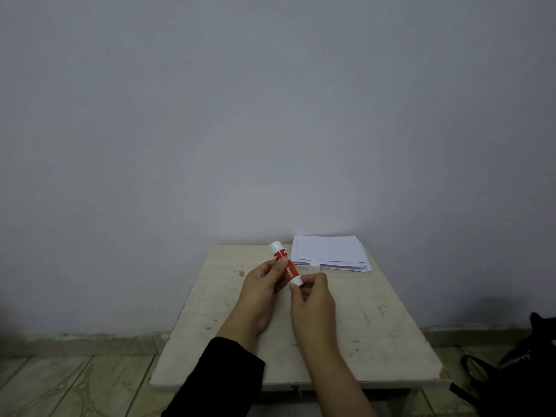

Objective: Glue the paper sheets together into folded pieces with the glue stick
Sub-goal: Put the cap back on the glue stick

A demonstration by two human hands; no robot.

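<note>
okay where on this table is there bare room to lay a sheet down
The table is bare along its left side, left of the left hand, and on the right between the right hand and the right edge. The far right corner is crowded: paper stack, white cap.

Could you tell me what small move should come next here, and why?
Probably twist the glue stick's base with the right hand to raise glue: the left hand grips the barrel, the cap already lies off by the paper stack.
</note>
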